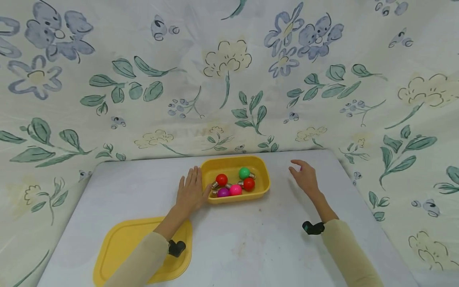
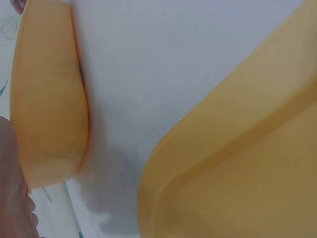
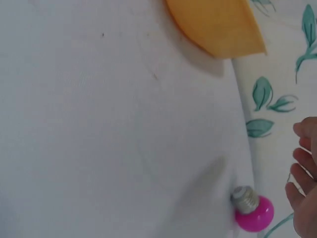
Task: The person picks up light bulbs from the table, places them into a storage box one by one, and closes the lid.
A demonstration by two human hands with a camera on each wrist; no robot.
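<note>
My left hand lies along the left end of a yellow basket, fingers extended, thumb at its near side. Inside the basket are several colored light bulbs: a green bulb, red bulbs, a pink bulb and a purple bulb. To the basket's right, my right hand is held over the table with fingers spread from the thumb. Near it a magenta bulb with a silver screw base shows apart from the fingers in the right wrist view; the hand mostly hides it in the head view.
A flat yellow tray or lid lies at the front left of the white table, partly under my left forearm. Floral cloth hangs behind the table's back edge. Dark bands with small devices sit on both wrists.
</note>
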